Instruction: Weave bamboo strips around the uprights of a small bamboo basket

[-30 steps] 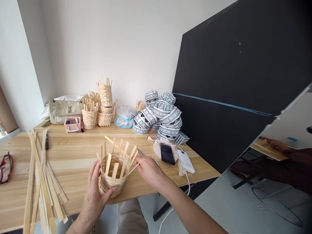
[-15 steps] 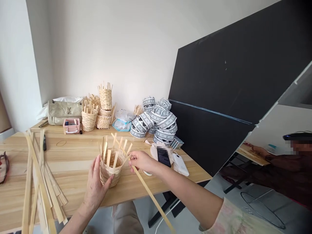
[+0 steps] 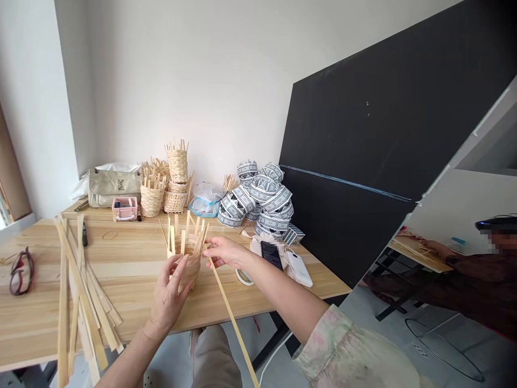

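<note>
A small woven basket (image 3: 193, 276) stands near the table's front edge, with upright stakes rising around its rim. My left hand (image 3: 172, 291) steadies it from the near left, fingers and thumb against the woven wall. To its right, my right hand (image 3: 224, 252) pinches a long flat bamboo strip (image 3: 231, 314) close to the rim. The strip's long tail hangs down past the table edge toward my lap. Its other end goes in among the stakes, where I cannot follow it clearly.
Loose bamboo strips (image 3: 89, 302) lie across the table's left side, with glasses (image 3: 21, 272) beyond. Several woven baskets (image 3: 152, 199), a handbag (image 3: 114, 187) and a pink box (image 3: 125, 209) stand behind. Patterned rolls (image 3: 264, 188), a phone (image 3: 271, 255) and a black panel (image 3: 363, 134) are right.
The basket has turned a little in my hands. My left hand has shifted from its left side to its near side. My right hand and the strip have moved slightly left.
</note>
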A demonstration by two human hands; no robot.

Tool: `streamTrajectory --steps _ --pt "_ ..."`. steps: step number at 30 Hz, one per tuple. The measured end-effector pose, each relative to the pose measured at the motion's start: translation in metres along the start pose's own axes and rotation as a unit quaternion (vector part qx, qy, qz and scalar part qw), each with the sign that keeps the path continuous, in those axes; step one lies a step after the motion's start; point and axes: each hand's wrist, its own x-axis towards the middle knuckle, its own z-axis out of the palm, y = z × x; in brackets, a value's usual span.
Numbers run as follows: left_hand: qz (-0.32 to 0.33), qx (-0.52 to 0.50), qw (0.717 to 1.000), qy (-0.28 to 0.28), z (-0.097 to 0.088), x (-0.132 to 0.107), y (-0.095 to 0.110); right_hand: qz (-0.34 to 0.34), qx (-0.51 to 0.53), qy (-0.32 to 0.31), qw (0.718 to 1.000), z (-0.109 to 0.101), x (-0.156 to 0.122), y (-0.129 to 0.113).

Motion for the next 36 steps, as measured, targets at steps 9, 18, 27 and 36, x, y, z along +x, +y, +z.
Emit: streamTrajectory --steps 9,18,27,36 --pt "-0.129 0.016 0.978 -0.164 0.002 0.024 0.011 -0.006 0.063 -0.016 0.998 0.015 0.002 -0.003" --pt "-0.174 -0.128 0.967 -0.136 -0.006 0.044 0.014 -0.040 0.118 0.072 0.990 0.038 0.017 0.003" --pt "-0.204 -0.252 0.940 -0.108 -0.041 0.048 -0.011 -0.093 0.005 0.160 0.983 0.027 -0.002 0.020" --pt "-0.242 -0.353 0.892 -0.142 -0.073 0.054 -0.011 -0.232 -0.026 0.226 0.946 0.023 -0.029 0.027"
